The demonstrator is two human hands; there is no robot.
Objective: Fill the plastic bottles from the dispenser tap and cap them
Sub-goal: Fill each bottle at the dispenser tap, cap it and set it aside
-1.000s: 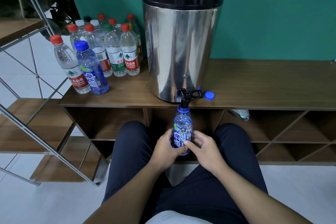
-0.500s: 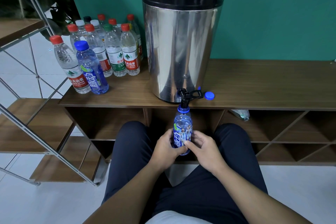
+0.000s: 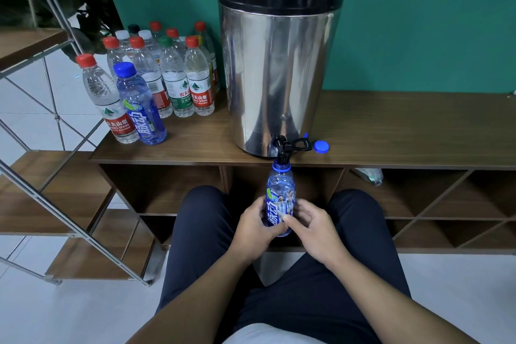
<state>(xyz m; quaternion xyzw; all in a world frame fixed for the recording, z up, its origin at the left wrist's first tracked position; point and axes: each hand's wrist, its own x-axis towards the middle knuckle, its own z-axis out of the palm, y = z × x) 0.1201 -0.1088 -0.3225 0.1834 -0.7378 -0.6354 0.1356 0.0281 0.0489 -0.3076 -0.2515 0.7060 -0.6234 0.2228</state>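
Observation:
A steel dispenser (image 3: 279,64) with a black lid stands on a wooden shelf (image 3: 405,131). Its black tap (image 3: 283,149) hangs over the shelf's front edge. Directly under the tap I hold an uncapped blue bottle (image 3: 280,193) upright, its mouth right at the spout. My left hand (image 3: 257,227) wraps the lower left side and my right hand (image 3: 310,227) the lower right. The bottle's blue cap (image 3: 321,146) lies on the shelf just right of the tap.
Several capped bottles (image 3: 173,75) stand in a cluster at the shelf's left end, a blue one (image 3: 141,109) in front. A metal-framed wooden rack (image 3: 42,190) stands on the left. Open cubbies sit under the shelf; my knees are on either side of the bottle.

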